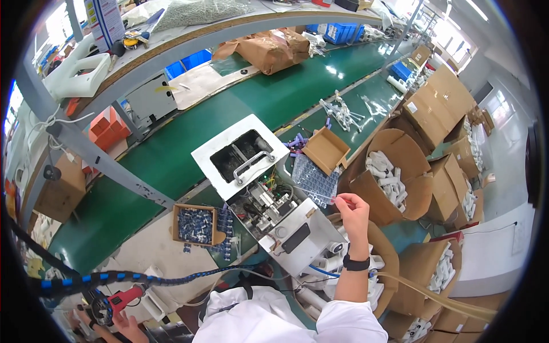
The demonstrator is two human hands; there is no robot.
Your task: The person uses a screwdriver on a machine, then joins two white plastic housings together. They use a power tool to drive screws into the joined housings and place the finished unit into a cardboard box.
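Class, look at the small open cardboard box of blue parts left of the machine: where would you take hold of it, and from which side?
Grip the small cardboard box by its two opposite side walls, coming down from above. It sits flat on the bench with its top open and the blue parts loose inside, so keeping it level is probably safest. The right hand is nearest.

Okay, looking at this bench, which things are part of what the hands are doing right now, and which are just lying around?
In use:
right hand, pinching a thin clear piece
clear blister tray beside it
open white machine
left hand, at the red tool

Lying about:
small box of blue parts
empty small carton
boxes of white tubes
brown paper bag
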